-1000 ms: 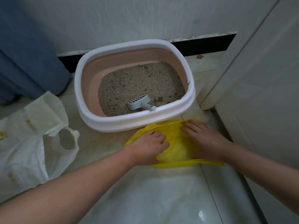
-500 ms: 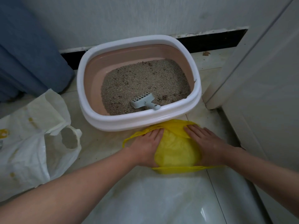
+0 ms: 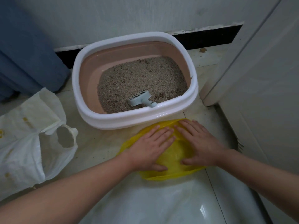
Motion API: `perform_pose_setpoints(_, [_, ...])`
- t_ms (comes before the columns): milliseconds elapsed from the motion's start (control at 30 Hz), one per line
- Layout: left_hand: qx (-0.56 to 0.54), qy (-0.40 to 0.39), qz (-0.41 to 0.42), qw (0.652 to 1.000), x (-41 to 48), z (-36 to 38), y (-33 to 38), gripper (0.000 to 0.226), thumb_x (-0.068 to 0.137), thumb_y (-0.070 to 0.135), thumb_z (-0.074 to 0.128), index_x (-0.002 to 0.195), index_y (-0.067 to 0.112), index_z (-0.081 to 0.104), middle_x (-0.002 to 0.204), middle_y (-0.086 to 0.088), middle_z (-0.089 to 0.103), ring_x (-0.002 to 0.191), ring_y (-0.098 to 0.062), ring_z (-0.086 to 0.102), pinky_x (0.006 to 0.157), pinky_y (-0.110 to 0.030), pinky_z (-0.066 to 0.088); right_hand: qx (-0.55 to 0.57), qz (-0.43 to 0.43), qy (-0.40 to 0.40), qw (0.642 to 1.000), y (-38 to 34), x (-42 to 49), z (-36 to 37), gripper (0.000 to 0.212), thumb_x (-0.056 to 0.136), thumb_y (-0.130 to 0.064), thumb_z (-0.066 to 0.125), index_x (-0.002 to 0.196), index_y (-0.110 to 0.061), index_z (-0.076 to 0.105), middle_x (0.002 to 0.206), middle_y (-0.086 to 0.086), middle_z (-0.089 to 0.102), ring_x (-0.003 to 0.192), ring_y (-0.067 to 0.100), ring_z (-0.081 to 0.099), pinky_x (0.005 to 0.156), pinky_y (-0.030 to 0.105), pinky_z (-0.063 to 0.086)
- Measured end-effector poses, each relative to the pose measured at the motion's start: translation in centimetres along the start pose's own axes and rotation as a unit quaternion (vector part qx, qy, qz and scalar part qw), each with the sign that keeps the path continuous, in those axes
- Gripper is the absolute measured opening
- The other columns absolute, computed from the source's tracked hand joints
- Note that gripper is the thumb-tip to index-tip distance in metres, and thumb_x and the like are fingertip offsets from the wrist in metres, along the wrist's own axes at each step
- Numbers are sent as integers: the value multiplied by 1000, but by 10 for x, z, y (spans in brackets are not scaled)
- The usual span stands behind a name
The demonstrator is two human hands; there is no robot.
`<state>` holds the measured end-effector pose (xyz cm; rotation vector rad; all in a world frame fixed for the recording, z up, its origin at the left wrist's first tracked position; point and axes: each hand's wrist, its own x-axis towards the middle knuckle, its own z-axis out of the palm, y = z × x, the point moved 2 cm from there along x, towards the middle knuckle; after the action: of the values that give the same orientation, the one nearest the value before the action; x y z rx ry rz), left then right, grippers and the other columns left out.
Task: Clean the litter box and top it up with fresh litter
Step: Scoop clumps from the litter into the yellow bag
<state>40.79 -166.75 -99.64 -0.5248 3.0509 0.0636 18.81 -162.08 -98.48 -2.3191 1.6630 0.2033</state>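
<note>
As the scoop (image 3: 140,99) lies on litter (image 3: 142,75), its handle points right.

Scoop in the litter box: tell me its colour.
Pale blue-grey. The scoop shows best in the head view, lying on the litter.

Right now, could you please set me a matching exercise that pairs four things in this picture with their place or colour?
Things:
1. scoop
2. yellow bag
3. white bag
4. litter box

Place or colour:
a. white rim, pink inside
b. lying on the litter
c. pressed flat under the left hand and the right hand
d. crumpled on the floor, left of the box

Pairs: 1-b, 2-c, 3-d, 4-a.
</note>
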Motion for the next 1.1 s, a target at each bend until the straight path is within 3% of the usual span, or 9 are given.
perform_pose_setpoints(133, [-43,-61,-95,993,4,2,-13,117,78,88,39,159,7,16,165,-19,13,154,-31,6,124,-47,1,4,25,-42,999,6,3,4,134,59,-97,41,158,-21,-9,165,7,-11,151,19,-17,122,41,-10])
perform_pose_setpoints(233, [-64,-57,-125,988,1,1,-12,123,74,92,36,160,9,6,167,-16,3,155,-29,-3,124,-45,-4,7,44,-59,997,9,-1,9,137,56,-100,38,157,-22,-13,165,8,-13,151,21,-18,122,41,-12])
perform_pose_setpoints(400, [-50,-75,-153,984,-15,15,-17,136,63,97,40,159,4,13,165,-20,12,154,-34,9,122,-46,-4,11,43,-64,997,16,-6,16,141,54,-101,41,156,-23,-18,164,9,-15,151,23,-17,122,40,-11])
perform_pose_setpoints(500, [-56,-90,-170,980,-22,24,-25,140,58,96,45,158,2,15,164,-20,18,152,-35,16,125,-48,3,18,37,-74,996,19,-6,21,141,55,-99,45,153,-24,-23,164,7,-18,150,21,-19,123,40,-9])
perform_pose_setpoints(700, [-89,-92,-191,973,-27,32,-29,145,59,96,48,158,6,-7,167,-13,-4,154,-26,-6,122,-39,-16,14,33,-76,996,21,-5,27,141,57,-99,44,152,-22,-26,164,6,-20,150,21,-21,123,45,-7])
perform_pose_setpoints(933, [-70,-98,-181,976,-27,37,-30,144,60,99,41,158,3,-4,167,-15,1,154,-29,-4,122,-46,-11,-12,30,-89,995,23,-2,30,141,57,-100,39,150,-21,-30,162,8,-24,149,22,-26,122,47,-8])
perform_pose_setpoints(1100, [-75,-124,-187,972,-26,32,-30,145,59,98,42,157,6,-11,167,-13,-5,154,-27,-8,123,-48,-12,-3,39,-97,995,21,-1,27,143,56,-98,46,151,-21,-29,162,8,-25,148,22,-26,122,46,-10])
